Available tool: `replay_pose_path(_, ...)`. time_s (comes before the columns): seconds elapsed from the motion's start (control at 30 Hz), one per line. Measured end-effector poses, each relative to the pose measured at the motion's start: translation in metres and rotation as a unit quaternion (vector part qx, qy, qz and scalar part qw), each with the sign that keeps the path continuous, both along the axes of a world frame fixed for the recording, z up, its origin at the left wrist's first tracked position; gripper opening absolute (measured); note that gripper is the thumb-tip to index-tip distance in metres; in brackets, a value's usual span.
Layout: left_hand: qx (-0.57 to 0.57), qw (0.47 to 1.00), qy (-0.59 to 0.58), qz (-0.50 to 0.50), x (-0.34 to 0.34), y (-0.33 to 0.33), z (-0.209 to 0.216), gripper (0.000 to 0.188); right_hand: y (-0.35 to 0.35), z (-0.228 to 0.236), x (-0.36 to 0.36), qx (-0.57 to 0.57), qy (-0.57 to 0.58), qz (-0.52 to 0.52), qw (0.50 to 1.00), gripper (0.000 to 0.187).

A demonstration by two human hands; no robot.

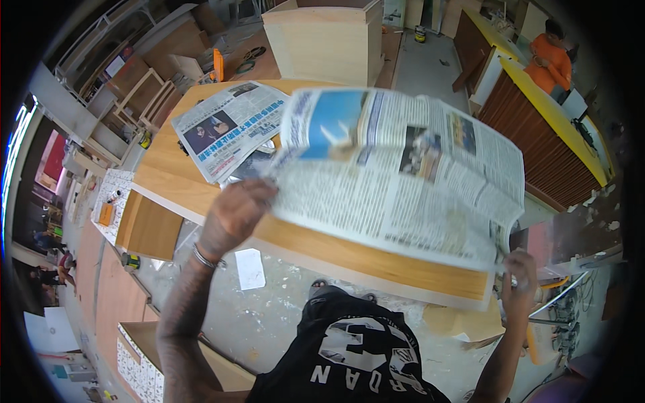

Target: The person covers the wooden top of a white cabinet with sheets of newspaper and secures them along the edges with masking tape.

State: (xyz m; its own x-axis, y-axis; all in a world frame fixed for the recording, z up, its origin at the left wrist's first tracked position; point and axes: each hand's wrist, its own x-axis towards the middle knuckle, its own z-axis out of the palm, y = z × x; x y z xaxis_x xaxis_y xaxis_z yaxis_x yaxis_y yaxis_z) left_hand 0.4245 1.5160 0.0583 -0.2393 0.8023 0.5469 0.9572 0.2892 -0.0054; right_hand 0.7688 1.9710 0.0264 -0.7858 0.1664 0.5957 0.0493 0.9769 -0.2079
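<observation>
A large newspaper sheet (396, 181) is stretched between my two hands above a wooden tabletop (376, 269). My left hand (238, 211) pinches its near left corner. At the near right corner, my right hand (519, 275) has its fingers closed on the sheet's edge. The sheet is slightly blurred and its far side bends and ripples. Beyond my left hand, another folded newspaper (232, 127) lies on the tabletop, with a dark printed piece partly hidden under it.
A pale wooden cabinet (322, 43) stands beyond the table. At the far right, a person in orange (551, 60) is behind a yellow-topped counter (557, 127). A white paper (250, 269) lies on the stained floor near me. Wooden panels and open boxes fill the left side.
</observation>
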Motion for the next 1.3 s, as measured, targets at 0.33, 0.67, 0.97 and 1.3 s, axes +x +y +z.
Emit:
replay_pose_path(0.33, -0.134, 0.97, -0.2, 0.018, 0.002, -0.03, -0.022, 0.017, -0.033, -0.027, 0.008, -0.105, -0.129, 0.05, 0.985, 0.03)
replay_pose_path(0.67, 0.104, 0.985, -0.126, 0.047, -0.126, 0.108, -0.018, 0.018, -0.081, 0.0, -0.002, -0.173, -0.085, 0.032, 0.981, 0.034)
replay_pose_path(0.97, -0.137, 0.888, -0.283, 0.337, -0.237, 0.172, -0.061, 0.046, -0.213, -0.004, -0.063, -0.234, -0.051, 0.074, 0.968, 0.025)
replay_pose_path(1.3, 0.189, 0.969, -0.153, -0.043, -0.153, 0.097, 0.079, 0.02, -0.293, 0.012, -0.19, -0.514, 0.15, 0.079, 0.841, 0.068)
